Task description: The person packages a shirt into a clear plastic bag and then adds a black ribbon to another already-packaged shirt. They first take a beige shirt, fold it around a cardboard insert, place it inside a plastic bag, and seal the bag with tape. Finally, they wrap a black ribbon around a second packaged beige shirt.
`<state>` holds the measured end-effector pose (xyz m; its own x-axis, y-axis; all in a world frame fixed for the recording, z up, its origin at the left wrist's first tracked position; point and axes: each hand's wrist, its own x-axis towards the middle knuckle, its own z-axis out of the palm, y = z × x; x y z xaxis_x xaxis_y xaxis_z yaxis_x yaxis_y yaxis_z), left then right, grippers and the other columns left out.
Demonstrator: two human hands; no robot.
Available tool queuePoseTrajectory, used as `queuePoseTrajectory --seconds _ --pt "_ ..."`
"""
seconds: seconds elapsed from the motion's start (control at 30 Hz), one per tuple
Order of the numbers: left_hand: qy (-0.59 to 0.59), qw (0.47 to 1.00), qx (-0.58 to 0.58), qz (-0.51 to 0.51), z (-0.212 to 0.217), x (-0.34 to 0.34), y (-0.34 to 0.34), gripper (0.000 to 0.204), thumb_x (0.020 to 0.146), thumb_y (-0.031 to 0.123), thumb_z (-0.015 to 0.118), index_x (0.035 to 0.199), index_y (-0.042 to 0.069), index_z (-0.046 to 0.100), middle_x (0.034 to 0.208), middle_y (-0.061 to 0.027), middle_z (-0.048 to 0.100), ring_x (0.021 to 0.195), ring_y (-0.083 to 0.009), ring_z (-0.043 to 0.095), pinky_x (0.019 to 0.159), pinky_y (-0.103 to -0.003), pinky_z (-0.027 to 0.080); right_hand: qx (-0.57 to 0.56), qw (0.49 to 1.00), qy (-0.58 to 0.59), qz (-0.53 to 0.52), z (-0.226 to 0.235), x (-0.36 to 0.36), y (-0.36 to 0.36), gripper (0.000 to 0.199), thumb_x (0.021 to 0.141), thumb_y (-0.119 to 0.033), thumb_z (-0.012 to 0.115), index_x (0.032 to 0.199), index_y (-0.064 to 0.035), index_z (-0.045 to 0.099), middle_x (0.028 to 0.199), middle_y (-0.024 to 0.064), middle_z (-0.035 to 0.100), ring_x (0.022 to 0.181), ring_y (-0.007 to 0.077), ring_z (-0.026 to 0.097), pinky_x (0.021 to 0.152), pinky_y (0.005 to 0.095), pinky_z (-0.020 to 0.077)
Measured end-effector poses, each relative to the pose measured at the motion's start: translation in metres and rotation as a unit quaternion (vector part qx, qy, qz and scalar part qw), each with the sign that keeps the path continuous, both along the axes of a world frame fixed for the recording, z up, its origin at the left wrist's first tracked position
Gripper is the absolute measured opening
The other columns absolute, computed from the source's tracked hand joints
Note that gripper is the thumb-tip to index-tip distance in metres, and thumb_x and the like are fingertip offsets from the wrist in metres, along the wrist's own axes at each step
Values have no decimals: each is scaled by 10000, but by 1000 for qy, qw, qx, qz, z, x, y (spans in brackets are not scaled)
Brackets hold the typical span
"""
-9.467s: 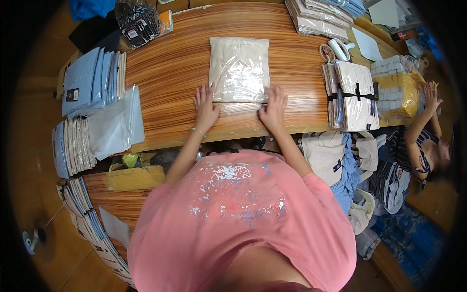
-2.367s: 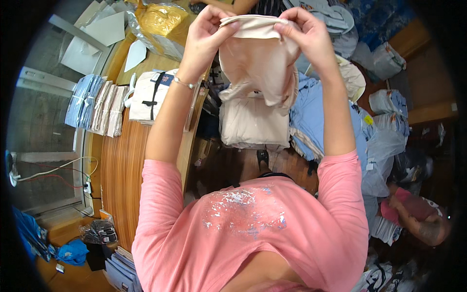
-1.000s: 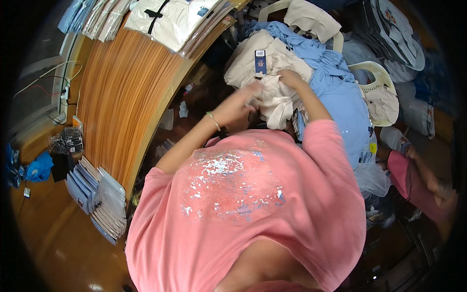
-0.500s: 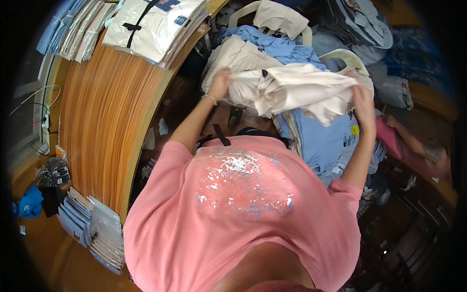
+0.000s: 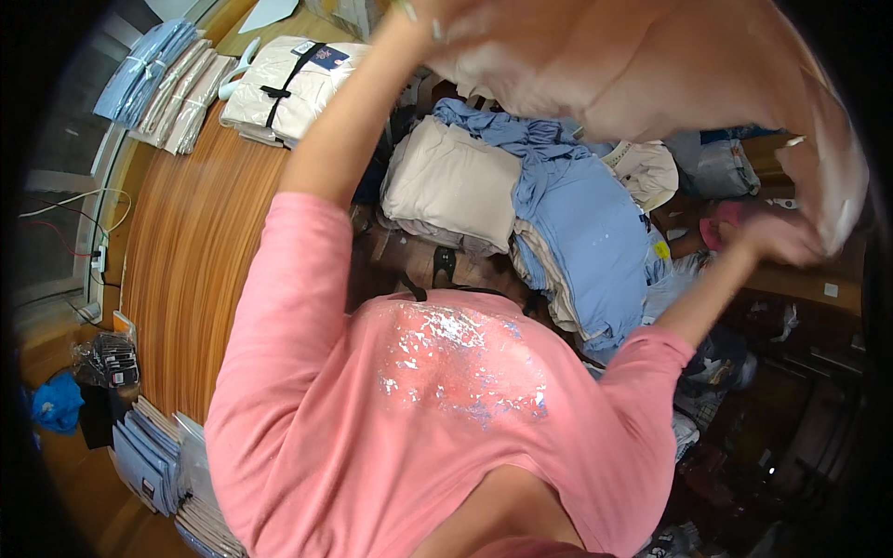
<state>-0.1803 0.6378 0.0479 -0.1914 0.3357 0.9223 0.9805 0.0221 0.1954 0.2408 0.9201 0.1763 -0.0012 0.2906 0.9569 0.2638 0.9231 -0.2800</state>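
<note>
A cream piece of clothing (image 5: 633,70) is spread in the air across the top right, blurred by motion; its exact kind does not show. My left hand (image 5: 433,17) is raised at the top edge, closed on one side of the cloth and partly cut off. Out to the right, my right hand (image 5: 791,237) grips the other side, its fingers smeared and partly behind the fabric. Below the cloth lie a pile of folded beige garments (image 5: 451,181) and, beside it, a heap of light blue garments (image 5: 591,242).
To my left stands a wood-grain table (image 5: 200,270) with a plastic-wrapped cream bundle (image 5: 288,88) and packed shirts (image 5: 172,79) at its far end. More packed shirts (image 5: 149,456) lie below left. A blue plastic bag (image 5: 56,406) sits nearby. At right, another person's pink sleeve (image 5: 721,226) shows.
Both my hands have risen and moved apart, lifting the cream clothing off the pile and spreading it upward. The beige and blue garments underneath are now uncovered.
</note>
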Motion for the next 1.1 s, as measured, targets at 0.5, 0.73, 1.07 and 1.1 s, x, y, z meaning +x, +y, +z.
queuePoseTrajectory --seconds 0.5,0.73,1.07,1.1 --pt "-600 696 -359 -162 -38 152 -416 170 780 99 536 883 -11 615 728 -20 587 681 -110 547 633 -274 465 -454 425 -710 330 -194 9 -160 232 753 -154 604 936 -15 641 804 19 637 686 119 536 601 304 444" --pt "-449 892 -58 5 152 94 -532 301 899 274 527 1052 17 562 942 10 548 912 -68 486 799 -241 422 -521 687 -199 466 25 -132 -268 270 878 -88 431 1092 26 550 1024 88 605 929 155 568 840 282 441" --pt "-207 965 113 112 257 -78 -662 266 827 -21 449 1049 10 592 1002 -35 608 952 -127 543 865 -247 417 -234 695 -82 675 174 -341 -345 311 962 -107 383 1239 -12 488 1164 107 561 1022 170 568 842 308 482" --pt "-197 967 93 128 256 -71 -694 303 824 -42 426 1086 -2 571 1047 -47 600 1005 -141 540 895 -256 416 -250 676 -75 690 175 -327 -376 375 961 -151 405 1311 -15 408 1219 109 521 1079 198 537 904 315 438"
